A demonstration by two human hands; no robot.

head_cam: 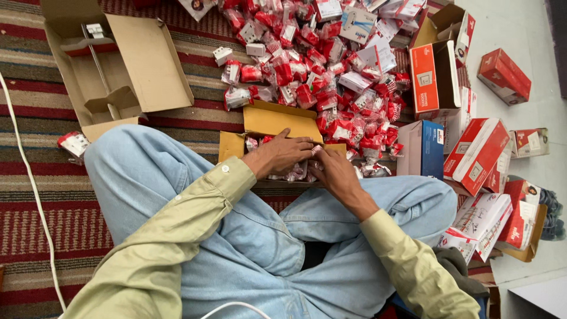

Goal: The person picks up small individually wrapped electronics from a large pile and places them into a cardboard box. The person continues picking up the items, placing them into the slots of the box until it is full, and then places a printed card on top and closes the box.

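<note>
The fingers of the left hand [282, 155] lie flat and close together on top of the small wrapped packets [295, 172] in the little yellow box [277, 121]. The right hand [332, 171] has its fingers bent down into the same packets; I cannot tell if they pinch one. The box sits on the rug [35, 195] between the knees. The packets look slippery, so one could slide out into the big red pile [331, 65] just behind.

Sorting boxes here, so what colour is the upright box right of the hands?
Blue, with a white side: the upright box, seen in the head view.
</note>
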